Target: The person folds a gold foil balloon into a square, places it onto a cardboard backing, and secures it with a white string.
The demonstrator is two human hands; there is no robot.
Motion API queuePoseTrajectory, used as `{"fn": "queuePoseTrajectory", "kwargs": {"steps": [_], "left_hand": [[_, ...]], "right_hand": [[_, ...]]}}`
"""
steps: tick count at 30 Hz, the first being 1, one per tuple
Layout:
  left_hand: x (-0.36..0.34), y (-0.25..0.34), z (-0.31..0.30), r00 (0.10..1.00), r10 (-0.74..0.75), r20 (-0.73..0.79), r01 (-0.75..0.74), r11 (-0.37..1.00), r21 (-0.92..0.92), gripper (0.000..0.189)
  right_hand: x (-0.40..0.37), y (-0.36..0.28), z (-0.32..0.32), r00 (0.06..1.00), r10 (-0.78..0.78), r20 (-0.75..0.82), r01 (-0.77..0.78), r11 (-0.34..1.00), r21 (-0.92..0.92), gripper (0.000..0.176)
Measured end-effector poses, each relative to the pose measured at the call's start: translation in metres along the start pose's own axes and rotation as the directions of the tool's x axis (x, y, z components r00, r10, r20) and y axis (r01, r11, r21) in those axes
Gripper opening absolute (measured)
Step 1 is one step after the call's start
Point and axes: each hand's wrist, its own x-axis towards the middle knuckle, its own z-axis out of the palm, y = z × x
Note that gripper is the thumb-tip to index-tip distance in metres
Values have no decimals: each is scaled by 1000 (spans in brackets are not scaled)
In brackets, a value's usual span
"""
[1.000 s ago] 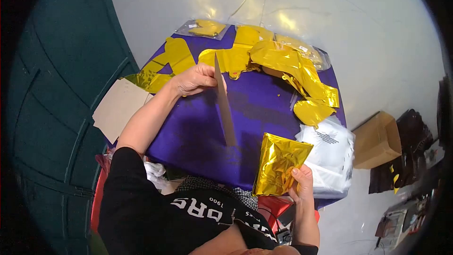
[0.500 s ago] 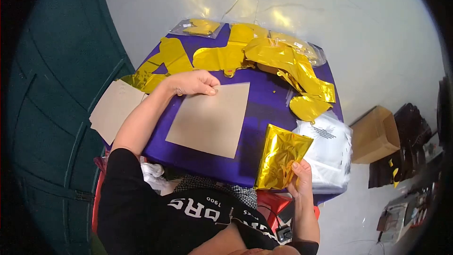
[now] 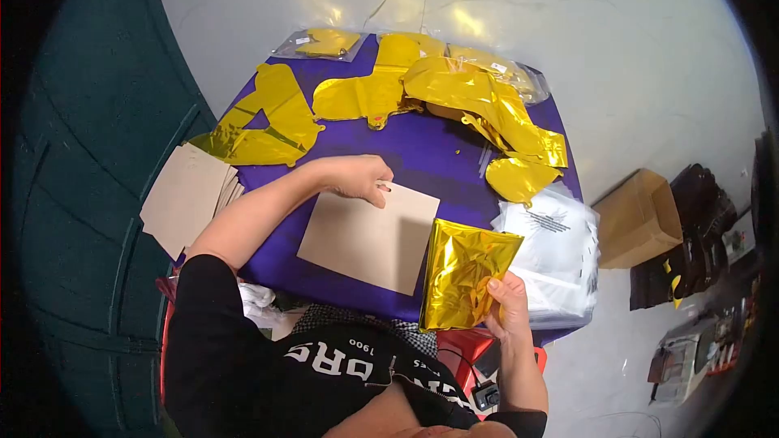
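Observation:
My left hand (image 3: 357, 178) pinches the far edge of a beige cardboard sheet (image 3: 365, 243) over the purple-covered table (image 3: 276, 264). Something small and dark shows by its fingertips, too small to name. On the right, my right hand (image 3: 509, 304) grips a folded shiny gold foil balloon (image 3: 466, 276) by its lower right side, thumb on top. The foil is upright to slightly tilted, close to the sheet's right edge. Beyond it lies a pile of clear plastic bags (image 3: 556, 255) with dark print.
Flat gold foil balloons (image 3: 479, 93) lie along the table's far side, and another (image 3: 268, 122) at the left. A stack of cardboard sheets (image 3: 187, 199) sits at the left edge. Bagged gold foil (image 3: 329, 43) lies at the back. An open cardboard box (image 3: 641, 219) stands right of the table.
My left hand has drawn the cardboard sheet's far edge toward my body and slightly right. My right hand has brought the gold foil balloon left, nearer the sheet. The view has shifted a little.

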Motion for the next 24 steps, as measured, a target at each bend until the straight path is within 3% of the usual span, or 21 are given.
{"fn": "queuePoseTrajectory", "kwargs": {"steps": [2,5,6,9,12,16,19,24], "left_hand": [[1,4,7,998,15,-61,-13,999,29,42],[3,-2,28,976,-5,-218,58,970,237,43],[-5,13,27,965,-51,-257,146,919,367,46],[-15,29,19,947,54,-317,134,829,543,48],[3,19,8,910,54,-411,182,838,515,45],[36,1,-14,821,175,-544,143,858,493,33],[66,-20,-24,669,474,-573,34,750,660,30],[106,-29,-35,597,474,-647,96,759,644,31]], "right_hand": [[-1,0,-1,1000,11,1,-11,1000,-5,33],[0,3,-5,1000,9,-15,-9,1000,-17,31],[0,4,-6,1000,7,-14,-7,1000,-15,29],[0,0,0,1000,27,-10,-27,1000,-3,28],[0,0,-2,999,44,2,-44,999,-10,29],[0,2,-6,999,50,-7,-50,998,-34,32],[1,4,-8,998,56,-39,-58,997,-50,36],[0,2,-6,997,74,0,-74,997,-10,32]]}}
